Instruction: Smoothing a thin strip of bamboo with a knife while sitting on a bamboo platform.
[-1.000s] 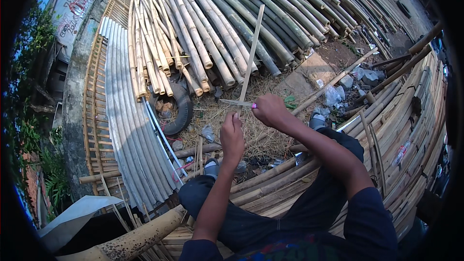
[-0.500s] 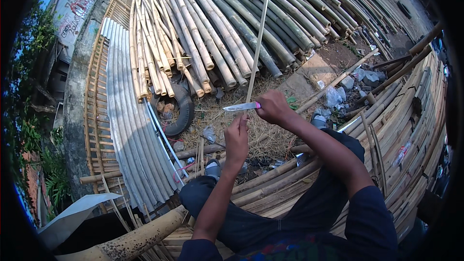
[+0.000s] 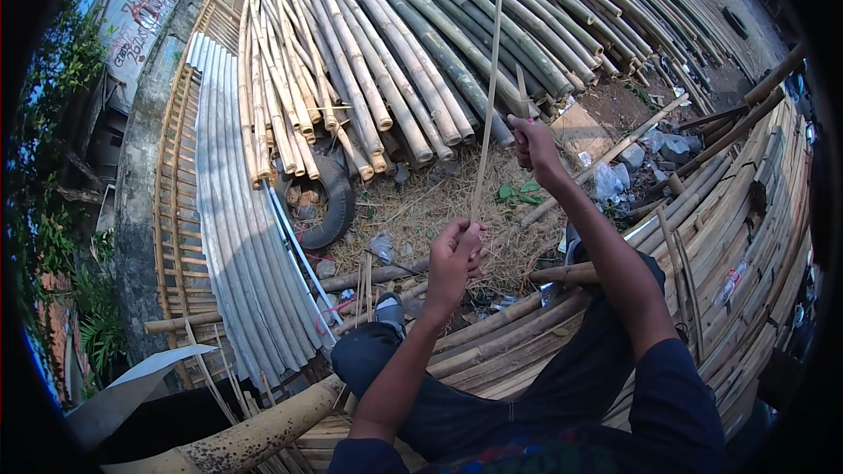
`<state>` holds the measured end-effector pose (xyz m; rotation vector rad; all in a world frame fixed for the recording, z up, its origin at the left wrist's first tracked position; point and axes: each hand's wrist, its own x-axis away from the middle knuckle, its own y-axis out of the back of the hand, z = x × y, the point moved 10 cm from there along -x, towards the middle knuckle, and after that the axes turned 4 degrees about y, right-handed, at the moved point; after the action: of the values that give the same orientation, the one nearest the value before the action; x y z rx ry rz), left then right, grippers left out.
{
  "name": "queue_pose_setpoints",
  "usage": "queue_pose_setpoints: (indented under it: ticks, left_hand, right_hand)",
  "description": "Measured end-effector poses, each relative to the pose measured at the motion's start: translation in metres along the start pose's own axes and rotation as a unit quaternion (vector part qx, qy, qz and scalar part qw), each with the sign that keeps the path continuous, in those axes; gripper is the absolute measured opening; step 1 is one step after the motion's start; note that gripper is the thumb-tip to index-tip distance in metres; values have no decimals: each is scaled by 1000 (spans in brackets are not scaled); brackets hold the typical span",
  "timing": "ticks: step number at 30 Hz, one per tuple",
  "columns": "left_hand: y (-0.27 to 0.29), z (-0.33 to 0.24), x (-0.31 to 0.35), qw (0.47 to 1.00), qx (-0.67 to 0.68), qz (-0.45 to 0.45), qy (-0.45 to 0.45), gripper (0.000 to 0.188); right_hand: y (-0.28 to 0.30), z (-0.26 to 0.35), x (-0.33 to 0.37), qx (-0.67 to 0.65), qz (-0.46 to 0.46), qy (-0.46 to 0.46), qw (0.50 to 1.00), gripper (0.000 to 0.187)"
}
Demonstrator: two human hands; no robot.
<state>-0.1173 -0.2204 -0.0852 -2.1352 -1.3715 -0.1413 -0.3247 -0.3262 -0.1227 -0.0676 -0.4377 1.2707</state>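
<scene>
Bamboo strip stands nearly upright, its long axis running up and away from the person. Its lower end is pinched in the closed fingers of the left hand. The right hand sits higher and farther out, just right of the strip, fingers wrapped around a knife whose blade points up alongside it.

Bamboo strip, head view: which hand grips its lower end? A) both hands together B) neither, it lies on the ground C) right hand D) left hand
D: the left hand is closed around the lower end of the thin bamboo strip, which stands nearly upright, while the right hand is higher up beside the strip, holding a knife.
</scene>
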Motion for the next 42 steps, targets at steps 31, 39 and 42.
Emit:
queue_pose_setpoints:
  ticks: [31,39,42]
  left_hand:
    - [37,20,-12,990,-100,-95,40,33]
    - [-15,41,12,992,-17,18,125,34]
    - [-19,50,14,984,46,82,149,34]
  right_hand:
    - [-129,-2,91,566,250,358,699,23]
    - [31,71,-7,487,-103,302,813,29]
    - [46,62,-21,402,-97,273,869,31]
